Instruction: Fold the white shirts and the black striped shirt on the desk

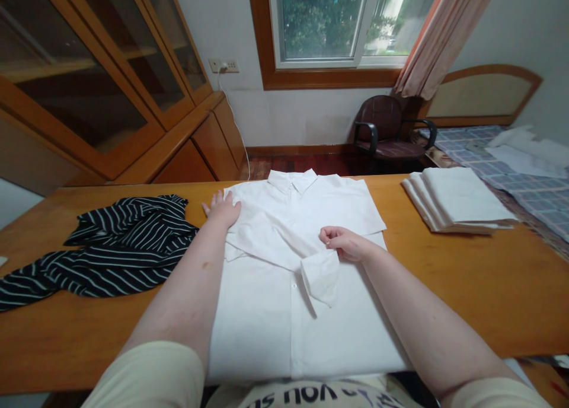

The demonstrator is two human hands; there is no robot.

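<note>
A white button-up shirt (258,331) lies front side up on the wooden table, its collar at the far edge. One sleeve (271,236) is folded across the chest, and its cuff (320,277) stands up loosely near the middle. My left hand (223,209) rests with fingers spread on the shirt's left shoulder edge. With fingers closed, my right hand (344,243) pinches the sleeve just above the cuff.
A black-and-white striped garment (133,248) lies crumpled on the table (444,289) at left. Folded white cloths (462,200) are stacked at right. Behind stand a glass-door cabinet (133,93), an office chair (386,126) and a bed (498,165).
</note>
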